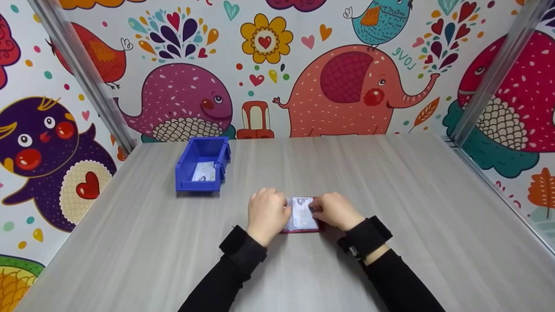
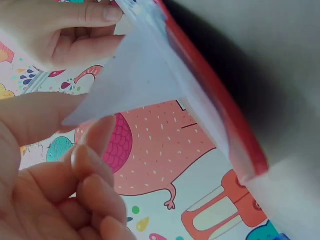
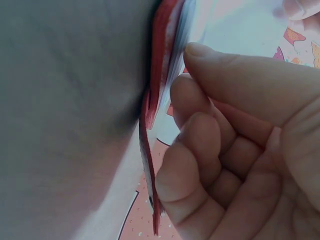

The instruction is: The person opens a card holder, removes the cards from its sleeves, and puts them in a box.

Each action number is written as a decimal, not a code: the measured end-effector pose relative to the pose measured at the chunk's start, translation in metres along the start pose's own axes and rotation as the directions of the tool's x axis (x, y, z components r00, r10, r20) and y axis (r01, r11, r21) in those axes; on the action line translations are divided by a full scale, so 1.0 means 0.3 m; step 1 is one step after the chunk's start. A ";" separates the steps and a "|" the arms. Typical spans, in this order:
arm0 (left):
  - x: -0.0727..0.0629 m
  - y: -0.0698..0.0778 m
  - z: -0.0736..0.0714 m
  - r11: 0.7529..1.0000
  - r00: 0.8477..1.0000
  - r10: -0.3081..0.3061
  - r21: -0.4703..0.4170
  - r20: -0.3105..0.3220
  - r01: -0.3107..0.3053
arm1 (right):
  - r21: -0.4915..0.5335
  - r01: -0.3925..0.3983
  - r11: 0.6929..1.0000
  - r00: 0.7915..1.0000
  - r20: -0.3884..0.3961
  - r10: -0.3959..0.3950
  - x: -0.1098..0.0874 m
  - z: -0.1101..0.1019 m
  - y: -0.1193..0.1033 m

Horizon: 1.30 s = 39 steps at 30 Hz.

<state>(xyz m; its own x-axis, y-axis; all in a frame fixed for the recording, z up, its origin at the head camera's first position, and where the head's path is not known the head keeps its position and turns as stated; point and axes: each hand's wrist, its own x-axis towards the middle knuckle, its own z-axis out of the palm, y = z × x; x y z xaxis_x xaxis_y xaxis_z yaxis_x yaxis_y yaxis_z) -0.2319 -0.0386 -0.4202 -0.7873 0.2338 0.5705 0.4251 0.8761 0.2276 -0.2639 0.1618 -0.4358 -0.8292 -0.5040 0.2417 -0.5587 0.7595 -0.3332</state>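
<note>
A red card holder point(image 1: 299, 232) with clear plastic sleeves lies open on the table between my hands. A pale printed card point(image 1: 302, 213) lies on top of its pages. With thumb and forefinger my left hand point(image 1: 266, 214) pinches the corner of a translucent sleeve point(image 2: 135, 75), lifting it away from the holder. My right hand point(image 1: 340, 210) pinches the card's right edge, its thumb point(image 3: 220, 65) and forefinger meeting at the stack of sleeves. The right wrist view shows the red cover point(image 3: 152, 165) hanging past that hand's curled lower fingers.
A blue plastic bin point(image 1: 197, 186) stands at the back left of the table, with pale printed cards point(image 1: 204, 171) inside. Behind the grey wood-grain table point(image 1: 390, 182) rises a wall covered in cartoon animals. Metal posts point(image 1: 84, 73) stand at the rear corners.
</note>
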 end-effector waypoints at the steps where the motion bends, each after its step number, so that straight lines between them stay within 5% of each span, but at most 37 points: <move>1: 0.000 -0.004 0.000 1.000 1.000 -0.003 0.000 -0.003 0.003 | 0.001 0.002 1.000 1.000 -0.001 -0.002 0.000 0.000 0.000; 25: 0.005 -0.088 0.006 0.995 0.995 -0.099 0.037 0.030 0.098 | 0.040 -0.011 0.999 0.999 0.036 0.010 0.002 -0.004 -0.002; 39: 0.003 -0.104 0.006 0.980 0.966 -0.193 0.089 0.171 0.180 | 0.014 -0.002 1.000 1.000 0.014 0.002 -0.002 -0.001 0.000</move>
<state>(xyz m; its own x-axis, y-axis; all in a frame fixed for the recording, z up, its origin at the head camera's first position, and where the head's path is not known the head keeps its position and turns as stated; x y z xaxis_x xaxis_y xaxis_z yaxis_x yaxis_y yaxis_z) -0.2469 -0.0650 -0.4282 -0.9191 0.1283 0.3725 0.2345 0.9379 0.2555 -0.2635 0.1622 -0.4357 -0.8306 -0.5082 0.2279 -0.5569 0.7550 -0.3462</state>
